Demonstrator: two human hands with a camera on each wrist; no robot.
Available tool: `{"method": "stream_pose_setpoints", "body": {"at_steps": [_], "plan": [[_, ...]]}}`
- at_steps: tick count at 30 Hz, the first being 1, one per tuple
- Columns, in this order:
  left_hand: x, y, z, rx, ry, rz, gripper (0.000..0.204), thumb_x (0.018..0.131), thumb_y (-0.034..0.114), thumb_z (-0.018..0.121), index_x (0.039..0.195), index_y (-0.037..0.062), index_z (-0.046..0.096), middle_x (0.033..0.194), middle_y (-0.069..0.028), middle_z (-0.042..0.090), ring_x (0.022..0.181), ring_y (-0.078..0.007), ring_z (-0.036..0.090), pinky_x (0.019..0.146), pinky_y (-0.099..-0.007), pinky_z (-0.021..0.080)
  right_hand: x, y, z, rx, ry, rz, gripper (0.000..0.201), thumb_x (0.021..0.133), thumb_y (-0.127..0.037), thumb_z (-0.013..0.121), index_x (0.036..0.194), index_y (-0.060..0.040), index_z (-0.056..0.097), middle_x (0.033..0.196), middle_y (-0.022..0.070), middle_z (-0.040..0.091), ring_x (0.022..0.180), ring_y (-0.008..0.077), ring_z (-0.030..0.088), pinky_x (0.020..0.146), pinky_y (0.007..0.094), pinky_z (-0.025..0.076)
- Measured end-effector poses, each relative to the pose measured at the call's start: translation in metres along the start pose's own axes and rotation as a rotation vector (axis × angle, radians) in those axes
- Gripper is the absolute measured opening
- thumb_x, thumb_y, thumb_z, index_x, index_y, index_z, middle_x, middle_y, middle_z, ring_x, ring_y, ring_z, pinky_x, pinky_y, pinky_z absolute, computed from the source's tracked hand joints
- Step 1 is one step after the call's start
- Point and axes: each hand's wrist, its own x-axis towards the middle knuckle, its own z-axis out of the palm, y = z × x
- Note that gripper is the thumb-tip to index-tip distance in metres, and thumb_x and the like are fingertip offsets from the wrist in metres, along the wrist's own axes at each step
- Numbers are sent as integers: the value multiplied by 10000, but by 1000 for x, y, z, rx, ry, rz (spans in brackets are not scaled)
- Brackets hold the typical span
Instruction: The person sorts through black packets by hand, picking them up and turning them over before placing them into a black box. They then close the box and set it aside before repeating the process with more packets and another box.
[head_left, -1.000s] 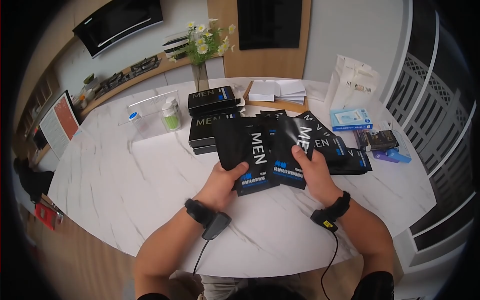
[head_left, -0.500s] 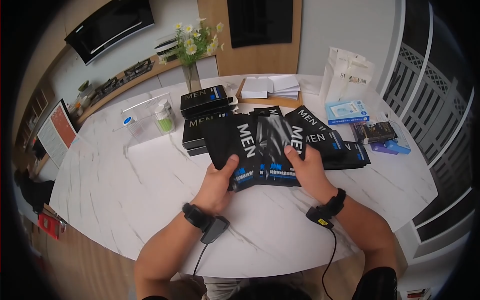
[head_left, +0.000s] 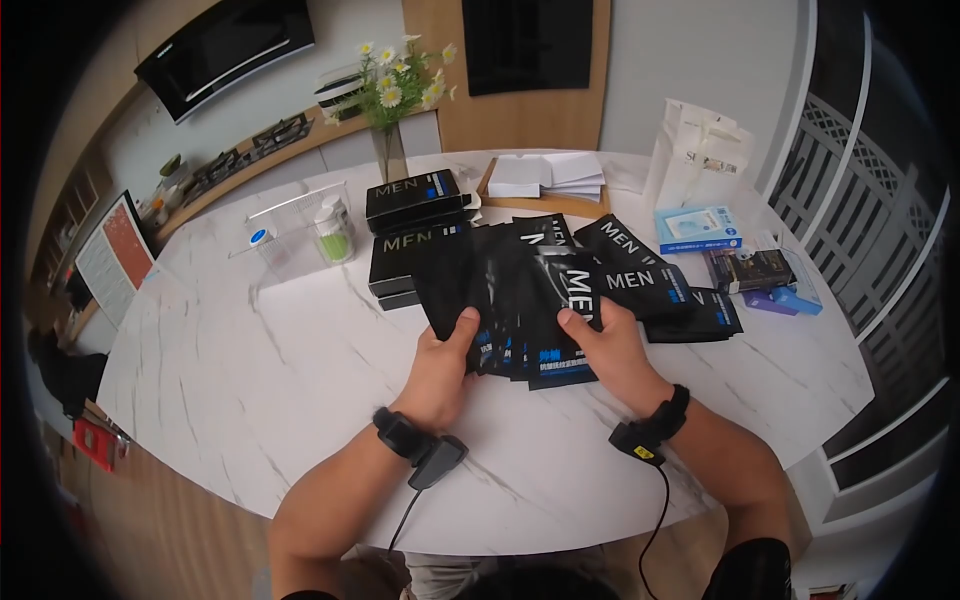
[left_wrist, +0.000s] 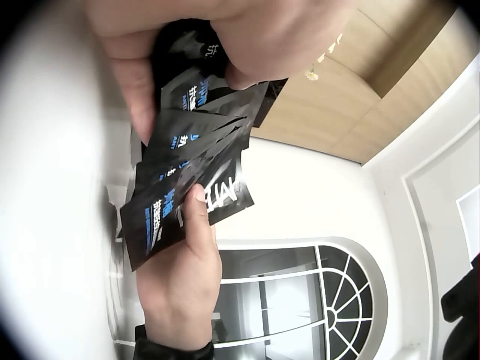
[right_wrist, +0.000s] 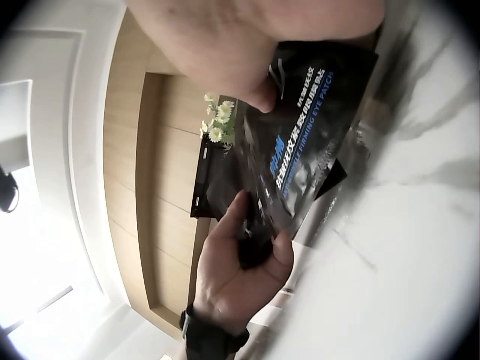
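The fanned black packets (head_left: 512, 330) are between your hands, over the marbled table (head_left: 300, 360). Your left hand (head_left: 438, 375) pinches one side, your right hand (head_left: 622, 350) the other. Beyond are loose packets (head_left: 640, 285) and stacked boxes (head_left: 412, 205).

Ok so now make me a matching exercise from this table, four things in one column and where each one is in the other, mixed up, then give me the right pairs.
Things
1. Fanned black pouches
2. Daisies
3. White papers
4. Blue-and-white box

Places
A. On the wooden tray
B. In front of the paper bag
C. Held by the left hand and right hand
D. In the clear vase

Right pairs: 1-C, 2-D, 3-A, 4-B
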Motion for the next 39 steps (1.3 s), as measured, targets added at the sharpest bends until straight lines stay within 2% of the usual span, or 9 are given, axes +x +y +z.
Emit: {"method": "stream_pose_setpoints", "body": {"at_steps": [10,16,17,20,26,29,32,35,39], "plan": [[-8,7,11,-216,-171,-11,495,1102,396,601,1478,78,550,1396,-60,672,1264,-207,657,1068,-408,545,-3,10,8,159,-127,80,270,1059,-211,697,1009,52,729,846,-3,715,742,53,607,646,272,510],[-1,3,0,-140,-66,-60,427,1095,386,611,1399,86,590,1271,-60,728,1054,-199,750,881,-387,632,7,16,-1,-6,50,-13,276,1040,-216,708,1045,60,718,835,27,719,716,90,618,662,287,522],[-6,11,6,-144,-33,-51,372,1099,336,616,1360,72,604,1216,-69,744,966,-202,770,774,-395,660,9,16,-5,38,57,4,272,1043,-219,707,1081,51,715,878,32,727,752,89,630,689,289,533],[-5,7,6,-106,-56,-53,362,1103,310,613,1356,52,605,1219,-89,739,979,-214,767,739,-402,670,10,10,-6,234,29,69,279,1049,-221,707,1160,35,702,997,45,740,856,85,653,766,287,554],[3,-18,4,105,-195,254,366,1104,292,614,1364,36,592,1230,-99,730,976,-223,765,732,-385,677,3,-2,-1,400,-94,233,286,1051,-205,706,1193,42,686,1093,54,741,958,92,666,855,280,558],[-6,7,8,-48,-94,-58,373,1083,211,654,1395,21,580,1286,-95,715,1065,-217,740,836,-383,660,7,8,-4,224,36,106,264,1059,-202,686,1193,25,681,1074,41,731,918,97,653,839,282,551],[-9,11,11,-126,-65,-75,396,1074,175,669,1422,11,575,1334,-88,699,1155,-201,700,963,-376,604,13,10,-12,335,103,136,263,1068,-212,677,1216,6,674,1081,22,718,920,90,637,835,282,546],[-1,-8,5,-6,-81,136,463,1090,274,655,1408,-55,584,1300,-94,709,1138,-185,676,1022,-347,528,10,-1,-10,475,17,199,265,1069,-210,681,1243,-11,666,1136,25,720,983,101,661,873,290,559],[-1,-14,4,72,-146,201,475,1096,314,643,1402,-46,589,1288,-91,713,1119,-178,683,998,-347,543,2,-5,0,504,-111,286,286,1056,-200,697,1271,-16,656,1178,51,727,1033,134,701,924,315,585]]}}
